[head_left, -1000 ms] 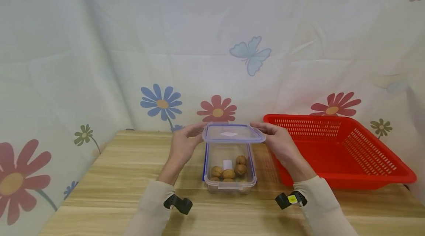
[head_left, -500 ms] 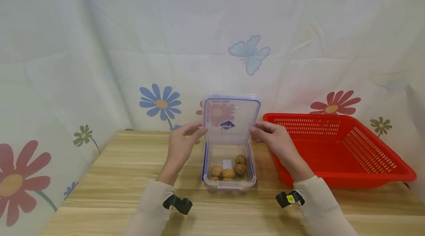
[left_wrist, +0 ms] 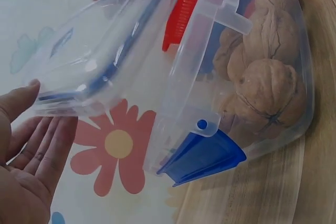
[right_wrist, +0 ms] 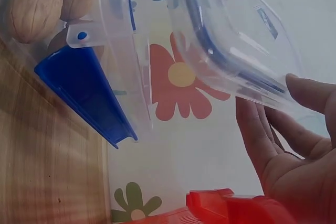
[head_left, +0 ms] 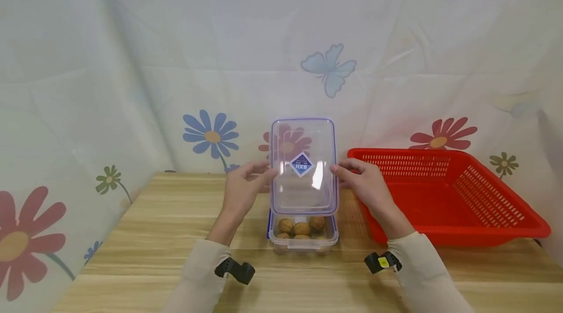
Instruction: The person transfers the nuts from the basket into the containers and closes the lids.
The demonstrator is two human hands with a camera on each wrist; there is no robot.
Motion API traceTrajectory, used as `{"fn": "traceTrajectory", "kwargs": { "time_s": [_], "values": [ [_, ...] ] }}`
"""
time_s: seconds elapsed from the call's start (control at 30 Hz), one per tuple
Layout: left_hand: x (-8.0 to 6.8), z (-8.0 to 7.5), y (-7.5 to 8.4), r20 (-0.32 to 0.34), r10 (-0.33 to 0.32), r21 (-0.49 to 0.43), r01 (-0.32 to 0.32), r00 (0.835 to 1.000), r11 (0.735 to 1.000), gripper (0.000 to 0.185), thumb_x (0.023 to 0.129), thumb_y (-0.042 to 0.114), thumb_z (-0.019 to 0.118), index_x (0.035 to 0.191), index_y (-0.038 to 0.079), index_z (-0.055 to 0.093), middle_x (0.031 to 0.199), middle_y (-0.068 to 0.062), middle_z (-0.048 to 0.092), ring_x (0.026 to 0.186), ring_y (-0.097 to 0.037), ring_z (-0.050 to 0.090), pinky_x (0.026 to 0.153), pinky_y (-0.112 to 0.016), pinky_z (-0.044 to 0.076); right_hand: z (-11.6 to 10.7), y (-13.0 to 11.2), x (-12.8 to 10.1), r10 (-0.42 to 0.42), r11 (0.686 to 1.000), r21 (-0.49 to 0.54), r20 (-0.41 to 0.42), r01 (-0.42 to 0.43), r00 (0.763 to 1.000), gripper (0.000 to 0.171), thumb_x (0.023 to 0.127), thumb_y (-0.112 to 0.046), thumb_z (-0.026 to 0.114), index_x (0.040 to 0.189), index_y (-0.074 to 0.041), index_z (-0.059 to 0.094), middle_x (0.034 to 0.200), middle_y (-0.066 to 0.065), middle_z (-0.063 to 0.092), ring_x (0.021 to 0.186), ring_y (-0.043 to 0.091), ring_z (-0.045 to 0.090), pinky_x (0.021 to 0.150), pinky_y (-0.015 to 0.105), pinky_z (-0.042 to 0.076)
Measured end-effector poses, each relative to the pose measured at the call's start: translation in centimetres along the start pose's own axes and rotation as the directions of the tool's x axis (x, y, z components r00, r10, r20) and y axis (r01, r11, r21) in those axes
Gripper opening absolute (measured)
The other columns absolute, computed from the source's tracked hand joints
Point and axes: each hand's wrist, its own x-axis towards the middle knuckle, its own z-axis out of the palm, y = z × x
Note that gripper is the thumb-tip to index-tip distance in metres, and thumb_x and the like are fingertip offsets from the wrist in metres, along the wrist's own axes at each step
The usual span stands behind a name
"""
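A clear rectangular lid [head_left: 302,188] with a blue seal and a diamond-shaped BXH label is tilted up above the food container. My left hand [head_left: 243,193] pinches its left edge between thumb and fingers; my right hand [head_left: 365,188] pinches the right edge. Below, the clear food container [head_left: 304,243] stands on the table with several walnuts [head_left: 301,229] inside, its far part hidden behind the lid. In the left wrist view a blue side clip [left_wrist: 202,156] hangs folded outward from the container, and another blue clip [right_wrist: 86,93] does so in the right wrist view.
To the right stands a red perforated plastic basket [head_left: 440,205], close beside my right hand. The wood-grain table [head_left: 189,215] ends at a pale curtain [head_left: 246,58] printed with flowers and butterflies.
The lid, held nearly flat over the container earlier, swung up upright and now has its label side facing me, its lower edge closer to the container. Both hands keep their grip at its sides.
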Motion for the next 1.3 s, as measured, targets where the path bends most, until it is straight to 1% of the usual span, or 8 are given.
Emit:
{"fn": "traceTrajectory", "kwargs": {
  "time_s": [0.17, 0.27, 0.4, 0.6, 0.7, 0.83, 1.0, 1.3],
  "values": [
    [0.0, 0.0, 0.2, 0.024, -0.016, -0.015, 0.016, 1.000, 1.000, 0.046, 0.094, 0.025, 0.085, 0.137, 0.015, 0.072, 0.115, -0.016, 0.074, 0.088, -0.029, 0.078, 0.073, -0.042, 0.067, 0.1, 0.4, 0.4, -0.028, 1.000, 0.003, -0.003, 0.028, 1.000, 0.058, 0.103, -0.025, 0.074, 0.154, -0.008, 0.055, 0.131, 0.020, 0.066, 0.097, 0.031, 0.074, 0.087, 0.038, 0.064],
    [0.0, 0.0, 0.2, 0.049, -0.023, -0.019, 0.024, 0.999, 1.000, 0.046, 0.094, 0.022, 0.085, 0.138, 0.017, 0.071, 0.117, -0.017, 0.073, 0.089, -0.030, 0.078, 0.072, -0.041, 0.067, 0.3, 0.5, 0.5, -0.052, 0.998, -0.020, -0.010, 0.052, 0.999, 0.061, 0.102, -0.020, 0.074, 0.158, -0.011, 0.051, 0.132, 0.021, 0.065, 0.094, 0.031, 0.075, 0.083, 0.039, 0.065],
    [-0.1, 0.0, 0.3, 0.078, -0.032, -0.006, 0.033, 0.996, 0.999, 0.045, 0.095, 0.019, 0.084, 0.138, 0.015, 0.071, 0.121, -0.016, 0.071, 0.091, -0.030, 0.077, 0.072, -0.041, 0.067, 0.4, 0.4, 0.4, -0.065, 0.998, -0.025, -0.001, 0.065, 0.998, 0.060, 0.101, -0.018, 0.075, 0.157, -0.012, 0.053, 0.134, 0.024, 0.063, 0.097, 0.034, 0.074, 0.084, 0.047, 0.065],
    [-0.2, 0.0, 0.5, 0.087, -0.083, 0.020, 0.081, 0.993, 0.996, 0.045, 0.094, 0.015, 0.083, 0.136, 0.012, 0.071, 0.125, -0.018, 0.069, 0.089, -0.031, 0.077, 0.069, -0.042, 0.067, 0.5, 0.3, 0.2, -0.046, 0.999, -0.016, 0.028, 0.046, 0.999, 0.057, 0.101, -0.015, 0.075, 0.154, -0.010, 0.055, 0.132, 0.025, 0.063, 0.099, 0.035, 0.072, 0.086, 0.047, 0.064],
    [-0.2, -0.1, 0.4, 0.106, -0.108, 0.037, 0.104, 0.988, 0.994, 0.043, 0.094, 0.013, 0.082, 0.136, 0.011, 0.071, 0.124, -0.020, 0.069, 0.085, -0.032, 0.078, 0.066, -0.043, 0.067, 0.6, 0.4, 0.2, -0.023, 0.999, -0.034, 0.046, 0.025, 0.999, 0.057, 0.101, -0.015, 0.075, 0.154, -0.008, 0.055, 0.132, 0.025, 0.063, 0.101, 0.036, 0.071, 0.086, 0.049, 0.064],
    [-0.2, -0.2, 0.3, 0.131, -0.134, 0.081, 0.124, 0.982, 0.989, 0.042, 0.096, 0.012, 0.080, 0.136, 0.010, 0.071, 0.122, -0.022, 0.071, 0.081, -0.031, 0.077, 0.066, -0.042, 0.067, 0.8, 0.4, 0.1, 0.014, 0.996, -0.085, 0.084, -0.006, 0.996, 0.059, 0.100, -0.014, 0.075, 0.155, -0.006, 0.053, 0.134, 0.026, 0.063, 0.106, 0.037, 0.069, 0.083, 0.047, 0.065],
    [-0.3, -0.3, 0.1, 0.153, -0.164, 0.122, 0.146, 0.975, 0.982, 0.041, 0.097, 0.013, 0.079, 0.137, 0.007, 0.070, 0.120, -0.023, 0.072, 0.083, -0.030, 0.077, 0.067, -0.041, 0.067, 1.0, 0.3, 0.1, 0.054, 0.988, -0.149, 0.112, -0.037, 0.992, 0.059, 0.101, -0.014, 0.074, 0.155, -0.004, 0.052, 0.136, 0.027, 0.063, 0.108, 0.038, 0.069, 0.081, 0.045, 0.066],
    [-0.4, 0.0, -0.4, 0.167, -0.212, 0.162, 0.185, 0.963, 0.969, 0.044, 0.095, 0.007, 0.080, 0.137, 0.005, 0.069, 0.119, -0.022, 0.072, 0.087, -0.030, 0.077, 0.068, -0.042, 0.067, 1.8, 0.1, -0.2, 0.084, 0.960, -0.279, 0.145, -0.041, 0.986, 0.056, 0.103, -0.009, 0.070, 0.154, 0.002, 0.050, 0.133, 0.030, 0.064, 0.101, 0.037, 0.071, 0.083, 0.046, 0.065]
  ]
}}
